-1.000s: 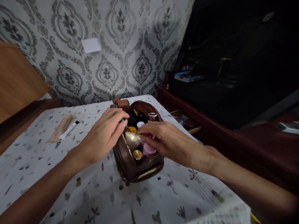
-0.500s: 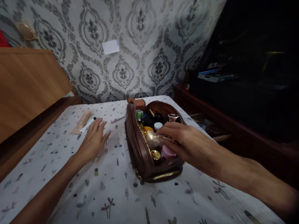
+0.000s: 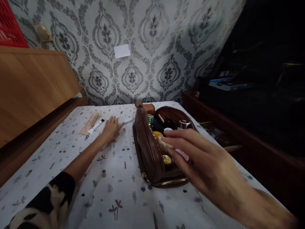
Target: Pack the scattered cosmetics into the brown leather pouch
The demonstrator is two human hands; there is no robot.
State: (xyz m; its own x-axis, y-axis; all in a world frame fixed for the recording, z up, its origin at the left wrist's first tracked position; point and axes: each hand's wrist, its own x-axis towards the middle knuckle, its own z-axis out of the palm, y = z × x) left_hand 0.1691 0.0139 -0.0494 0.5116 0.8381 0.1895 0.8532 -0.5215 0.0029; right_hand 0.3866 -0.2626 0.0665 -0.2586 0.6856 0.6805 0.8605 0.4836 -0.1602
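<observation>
A brown leather cosmetic bag (image 3: pixel 149 152) stands unzipped on the patterned white cover, packed with several jars and bottles. Over its opening is my right hand (image 3: pixel 202 159), blurred, with fingers stretched out above a pale gold item (image 3: pixel 164 144). Beneath the fingers show a gold cap (image 3: pixel 166 159), a pink lid (image 3: pixel 182 155) and an orange-yellow lid (image 3: pixel 157 134). My left hand (image 3: pixel 111 129) lies on the cover, fingers extended, their tips beside a slim white pen-like tube (image 3: pixel 126 121). Left of it are a small white tube with a black cap (image 3: pixel 96 126) and a beige tube (image 3: pixel 90 123).
A wooden headboard-like panel (image 3: pixel 35 86) rises at the left, with a red basket (image 3: pixel 11 27) above it. Patterned wallpaper (image 3: pixel 132 78) closes the back. Along the right runs dark reddish furniture (image 3: pixel 257 136) with an open drawer-like space.
My left hand has moved forward and right to the pen-like tube. My right hand has loosened from the pale gold item, which sits lower in the bag. The view has shifted slightly left.
</observation>
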